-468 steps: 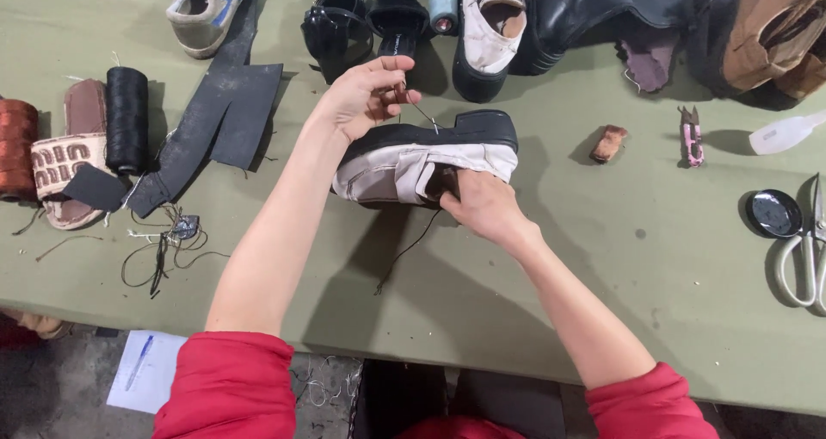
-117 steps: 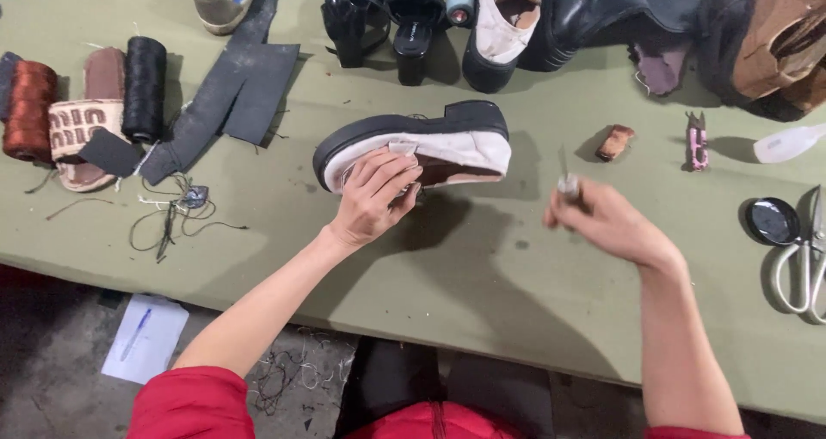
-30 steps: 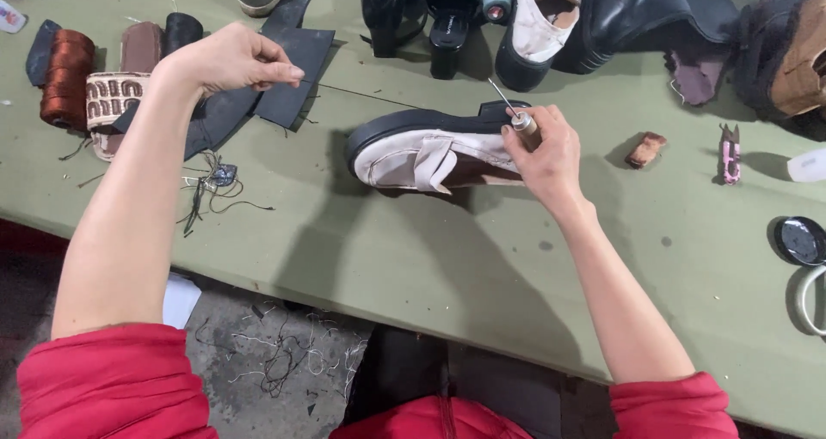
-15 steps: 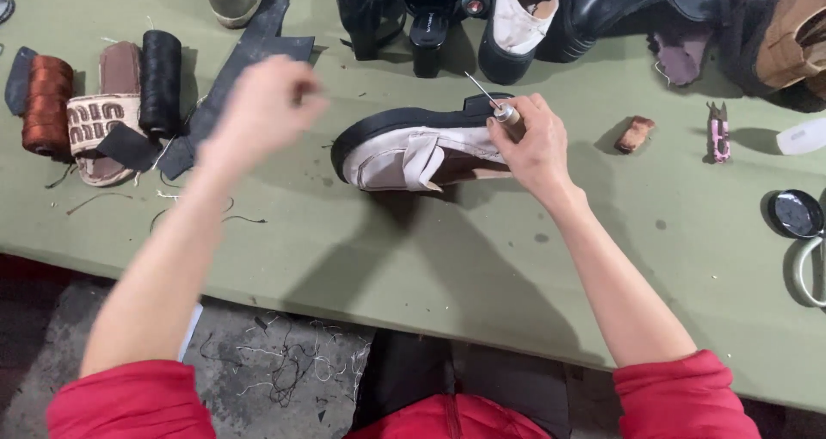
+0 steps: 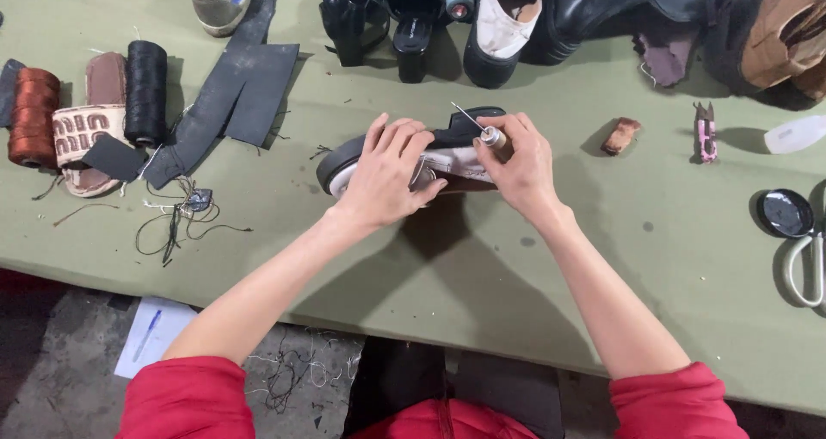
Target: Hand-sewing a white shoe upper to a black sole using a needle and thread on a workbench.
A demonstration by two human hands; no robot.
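A black-and-white shoe (image 5: 344, 157) lies on its side in the middle of the green table (image 5: 482, 275). My left hand (image 5: 389, 172) presses flat on the shoe's sole edge, fingers spread over it. My right hand (image 5: 519, 165) grips a sewing awl (image 5: 482, 127) with a thin metal needle pointing up and left, held against the shoe's heel end. Both hands touch the shoe.
Thread spools, rust (image 5: 33, 116) and black (image 5: 146, 90), a sandal (image 5: 84, 142) and dark leather pieces (image 5: 237, 95) lie at left. Several shoes (image 5: 508, 17) line the far edge. Scissors (image 5: 804, 258), a round tin lid (image 5: 781, 213), a pink clipper (image 5: 705, 132) and a brown lump (image 5: 620, 135) sit at right.
My left hand came down from the raised position at left and landed on the shoe. My right hand stays at the heel with the awl.
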